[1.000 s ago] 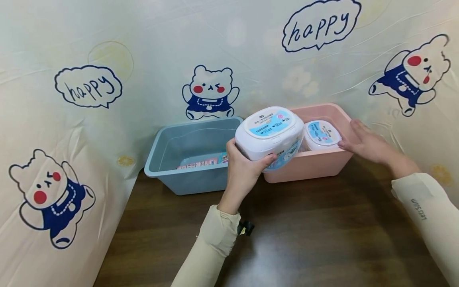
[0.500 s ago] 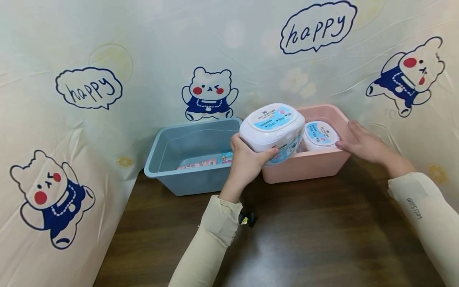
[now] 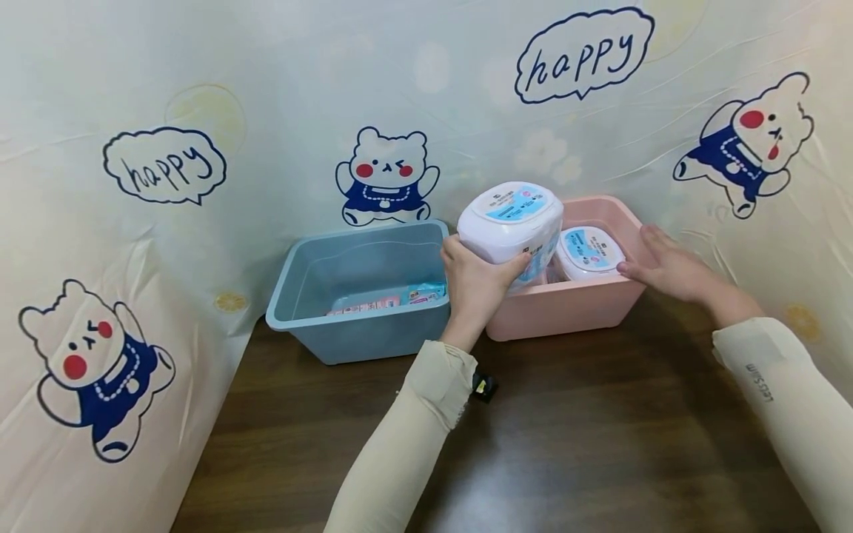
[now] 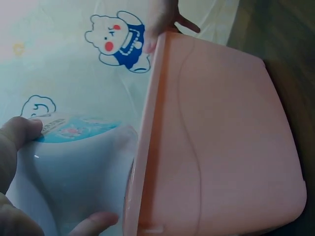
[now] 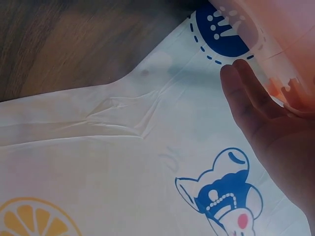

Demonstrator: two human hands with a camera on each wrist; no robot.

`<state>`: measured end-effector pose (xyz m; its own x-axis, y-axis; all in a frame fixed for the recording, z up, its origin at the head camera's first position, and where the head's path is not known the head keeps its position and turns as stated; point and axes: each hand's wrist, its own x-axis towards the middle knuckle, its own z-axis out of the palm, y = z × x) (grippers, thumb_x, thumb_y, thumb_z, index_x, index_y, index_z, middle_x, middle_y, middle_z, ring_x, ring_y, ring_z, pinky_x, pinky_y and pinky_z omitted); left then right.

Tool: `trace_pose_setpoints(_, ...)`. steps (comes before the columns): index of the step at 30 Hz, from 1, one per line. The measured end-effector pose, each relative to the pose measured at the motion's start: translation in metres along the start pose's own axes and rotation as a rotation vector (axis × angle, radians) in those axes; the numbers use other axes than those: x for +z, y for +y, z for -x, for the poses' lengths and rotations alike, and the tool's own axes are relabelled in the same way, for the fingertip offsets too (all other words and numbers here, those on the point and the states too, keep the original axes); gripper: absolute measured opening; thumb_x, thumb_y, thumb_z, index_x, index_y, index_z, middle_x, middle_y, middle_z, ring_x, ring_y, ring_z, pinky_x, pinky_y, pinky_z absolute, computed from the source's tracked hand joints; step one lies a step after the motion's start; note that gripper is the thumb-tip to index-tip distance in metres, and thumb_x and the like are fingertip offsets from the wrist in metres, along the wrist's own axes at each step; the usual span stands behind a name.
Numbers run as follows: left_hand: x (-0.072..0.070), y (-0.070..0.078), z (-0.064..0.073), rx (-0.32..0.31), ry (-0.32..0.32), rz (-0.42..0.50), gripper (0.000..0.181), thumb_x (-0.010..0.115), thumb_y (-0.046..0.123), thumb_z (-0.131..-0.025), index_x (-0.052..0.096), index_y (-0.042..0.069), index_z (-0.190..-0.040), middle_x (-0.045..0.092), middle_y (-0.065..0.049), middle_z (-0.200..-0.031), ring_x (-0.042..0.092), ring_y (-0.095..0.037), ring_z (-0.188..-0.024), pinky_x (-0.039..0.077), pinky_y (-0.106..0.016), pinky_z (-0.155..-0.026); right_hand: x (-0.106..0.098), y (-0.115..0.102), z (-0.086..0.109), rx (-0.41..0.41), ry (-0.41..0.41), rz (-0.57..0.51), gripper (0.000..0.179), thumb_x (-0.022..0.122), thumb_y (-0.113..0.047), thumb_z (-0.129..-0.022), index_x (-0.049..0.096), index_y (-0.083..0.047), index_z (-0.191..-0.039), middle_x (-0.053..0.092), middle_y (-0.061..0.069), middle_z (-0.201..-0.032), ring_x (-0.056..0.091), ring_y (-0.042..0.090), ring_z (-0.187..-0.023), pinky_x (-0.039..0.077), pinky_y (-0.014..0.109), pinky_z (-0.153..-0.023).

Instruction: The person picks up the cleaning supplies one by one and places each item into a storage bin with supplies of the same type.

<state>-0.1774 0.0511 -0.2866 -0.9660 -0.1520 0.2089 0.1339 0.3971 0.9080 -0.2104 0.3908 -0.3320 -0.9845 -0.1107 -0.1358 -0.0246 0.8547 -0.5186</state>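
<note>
My left hand grips a white lidded plastic tub with a blue-and-white label, thumb on its front. The tub is tilted and overlaps the left end of the pink bin in the head view. In the left wrist view, the tub sits right at the bin's rim. At the bin's right end my right hand holds the rim, thumb over the edge and fingers outside, seen stretched along the wall in the right wrist view. A similar white tub stands inside the pink bin.
A blue-grey bin stands left of the pink one, with pink and blue packets on its floor. Both rest on a dark wooden table. A cloth printed with bears rises behind and at the sides.
My left hand has carried the tub a little to the right and back, over the pink bin's left end. More packets show in the blue-grey bin. My right hand keeps its place on the rim.
</note>
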Motion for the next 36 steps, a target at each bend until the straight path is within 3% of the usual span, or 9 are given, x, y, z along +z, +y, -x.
trace_pose_setpoints(5,0.017,0.003,-0.01,-0.028,0.021,-0.045,0.111,0.089,0.051,-0.072,0.022,0.012,-0.152,0.039,-0.009,-0.135,0.046,-0.023,-0.113,0.047,-0.043,-0.095,-0.001,0.004,-0.002,-0.014,0.002,0.011,0.112,0.054,-0.07,-0.092,-0.018,-0.016,-0.159,-0.02,0.016,-0.164,-0.009,0.052,-0.147,0.008,0.08,-0.103)
trace_pose_setpoints(11,0.038,-0.01,-0.019,-0.035,0.053,-0.108,0.116,0.091,0.049,-0.07,0.02,0.017,-0.156,0.041,-0.01,-0.134,0.045,-0.024,-0.115,0.05,-0.044,-0.092,0.005,0.006,-0.005,-0.018,0.003,0.016,0.112,0.053,-0.07,-0.092,-0.017,-0.014,-0.159,-0.019,0.018,-0.164,-0.011,0.051,-0.147,0.007,0.079,-0.103)
trace_pose_setpoints(17,0.052,-0.012,-0.026,-0.076,0.059,-0.168,0.113,0.09,0.053,-0.07,0.024,0.01,-0.152,0.04,-0.01,-0.133,0.045,-0.024,-0.114,0.052,-0.044,-0.089,0.004,0.007,-0.005,-0.005,0.008,0.012,0.112,0.053,-0.071,-0.092,-0.018,-0.016,-0.158,-0.021,0.016,-0.164,-0.011,0.051,-0.147,0.007,0.08,-0.102)
trace_pose_setpoints(26,0.065,-0.006,-0.036,-0.123,0.025,-0.398,0.113,0.085,0.06,-0.071,0.027,0.002,-0.149,0.041,-0.017,-0.138,0.046,-0.031,-0.119,0.047,-0.042,-0.1,0.0,0.002,-0.006,-0.006,0.012,-0.002,0.112,0.053,-0.071,-0.092,-0.018,-0.016,-0.159,-0.022,0.015,-0.164,-0.01,0.052,-0.147,0.008,0.08,-0.102)
trace_pose_setpoints(36,0.077,-0.012,-0.038,-0.096,-0.026,-0.586,0.118,0.08,0.068,-0.072,0.027,-0.001,-0.151,0.043,-0.017,-0.136,0.049,-0.027,-0.118,0.051,-0.032,-0.094,0.001,0.002,-0.002,0.008,0.005,-0.005,0.111,0.053,-0.069,-0.093,-0.018,-0.014,-0.158,-0.026,0.017,-0.162,-0.015,0.053,-0.145,0.007,0.081,-0.1)
